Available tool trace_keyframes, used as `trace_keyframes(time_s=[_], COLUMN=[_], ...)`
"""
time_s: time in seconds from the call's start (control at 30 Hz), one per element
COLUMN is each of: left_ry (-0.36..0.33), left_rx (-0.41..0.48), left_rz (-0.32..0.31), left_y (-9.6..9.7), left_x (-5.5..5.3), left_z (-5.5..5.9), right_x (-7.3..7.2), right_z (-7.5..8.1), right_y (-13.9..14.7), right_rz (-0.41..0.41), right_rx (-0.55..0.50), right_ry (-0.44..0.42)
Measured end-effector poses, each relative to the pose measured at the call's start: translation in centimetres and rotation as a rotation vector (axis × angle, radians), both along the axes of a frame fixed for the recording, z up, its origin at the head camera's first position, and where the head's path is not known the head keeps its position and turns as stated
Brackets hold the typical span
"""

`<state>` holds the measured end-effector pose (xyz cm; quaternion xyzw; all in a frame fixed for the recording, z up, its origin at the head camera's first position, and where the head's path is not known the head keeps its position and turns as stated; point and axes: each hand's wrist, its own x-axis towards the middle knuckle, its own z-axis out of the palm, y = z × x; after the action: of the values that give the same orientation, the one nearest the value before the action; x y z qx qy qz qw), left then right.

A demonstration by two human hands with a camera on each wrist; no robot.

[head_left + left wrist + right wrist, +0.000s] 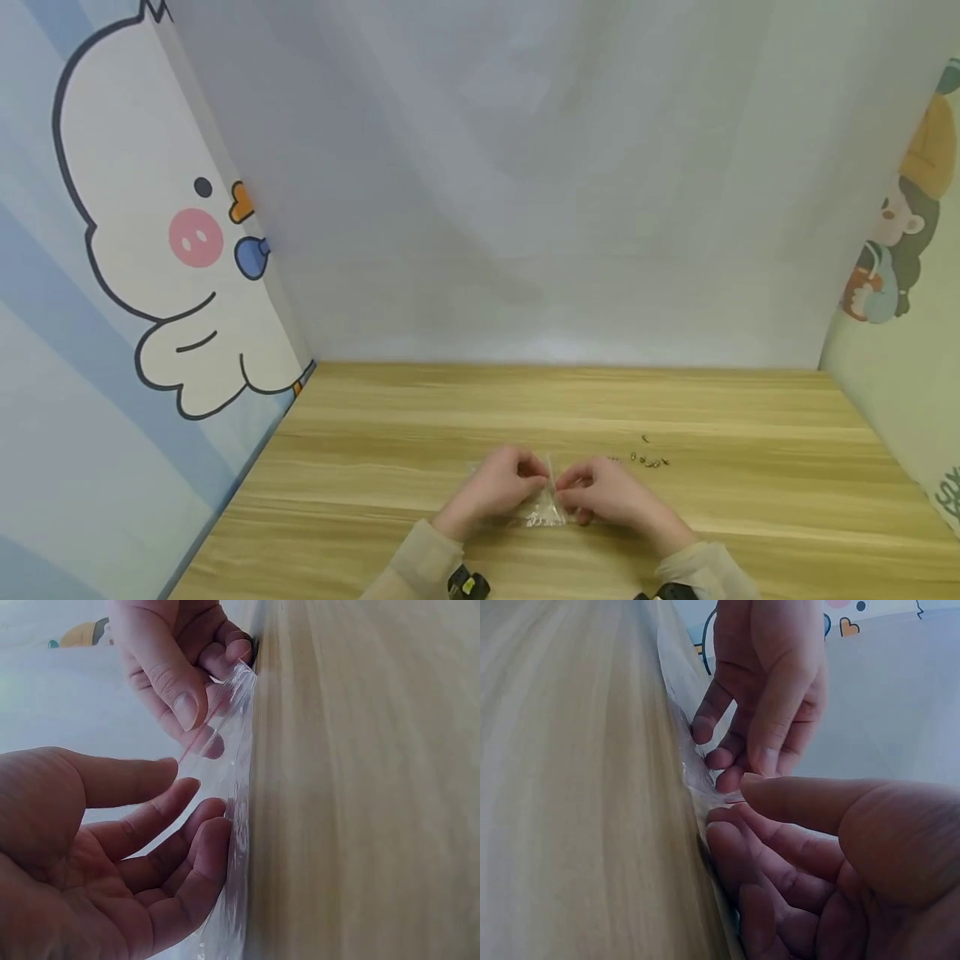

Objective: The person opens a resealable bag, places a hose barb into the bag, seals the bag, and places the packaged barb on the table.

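Note:
A clear plastic zip bag (547, 505) with a thin red line along its mouth (196, 742) lies low over the wooden table, between the two hands. My left hand (504, 482) pinches the mouth of the bag between thumb and forefinger, with its other fingers curved against the film. From the other side, my right hand (606, 492) pinches the same red-lined edge with thumb and forefinger (757, 806). Small bright glints show at the bag's near edge. Just beyond the right hand lie several small brass-coloured metal pieces (651, 463).
The wood-grain tabletop (390, 417) reaches back to a pale grey curtain-like sheet (525, 208). Cartoon-printed panels stand at the left (150, 250) and right (892, 375). One brass-coloured piece (645, 438) lies apart, farther back.

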<state>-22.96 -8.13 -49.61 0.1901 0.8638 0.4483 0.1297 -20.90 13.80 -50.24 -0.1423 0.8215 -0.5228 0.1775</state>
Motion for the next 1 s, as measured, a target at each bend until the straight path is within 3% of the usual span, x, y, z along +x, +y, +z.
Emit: trace_keyframes(time_s=[0.17,0.5,0.8,1.0], left_ry=[-0.04,-0.036,-0.046,-0.103], left_rx=[0.035,0.025,0.037,0.087], left_rz=[-0.003,-0.005,0.013,0.009], left_y=[0.04,0.02,0.19,0.17], left_x=[0.0,-0.14,-0.15,0.03], left_z=[-0.02,-0.22,-0.25,-0.13], right_x=[0.18,0.06,0.13,0.34], right_z=[-0.25,-0.76,-0.4,-0.18], right_y=[-0.3,-0.73,-0.96,-1.02], right_rz=[-0.013,-0.005,-0.018,-0.023], right_rx=[-0.006,-0.036,0.022,0.019], right_ry=[0.022,0.042,0.075,0.08])
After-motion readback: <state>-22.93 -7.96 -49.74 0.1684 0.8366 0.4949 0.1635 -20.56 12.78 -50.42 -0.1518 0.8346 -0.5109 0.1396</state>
